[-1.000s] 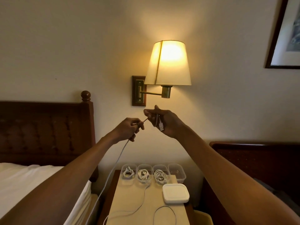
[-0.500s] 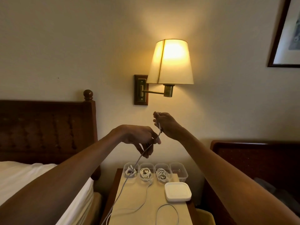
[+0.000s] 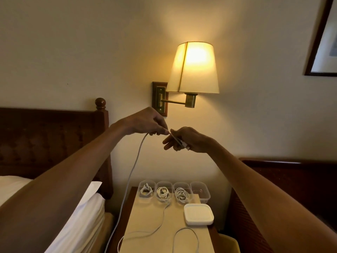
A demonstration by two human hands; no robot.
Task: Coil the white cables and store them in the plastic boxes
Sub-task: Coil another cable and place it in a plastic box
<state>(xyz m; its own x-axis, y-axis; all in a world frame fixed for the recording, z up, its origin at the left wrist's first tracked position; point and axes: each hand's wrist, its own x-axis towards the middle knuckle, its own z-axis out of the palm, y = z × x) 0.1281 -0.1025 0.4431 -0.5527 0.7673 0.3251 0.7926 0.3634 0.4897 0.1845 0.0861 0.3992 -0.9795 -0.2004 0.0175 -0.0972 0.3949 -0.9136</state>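
Our nightstand point(image 3: 145, 225) carries four plastic boxes point(image 3: 200, 192) at its back edge, three holding coils. We raise both hands above it: our left hand point(image 3: 145, 123) pinches the white cable point(image 3: 134, 167), which hangs down past the table's left edge; our right hand point(image 3: 186, 139), just beside, grips the cable's plug end point(image 3: 184, 144) between thumb and fingers.

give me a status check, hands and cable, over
Left hand and right hand both pinching the white cable, held up near the wall lamp. Three boxes filled, fourth box empty. Nothing in the way.
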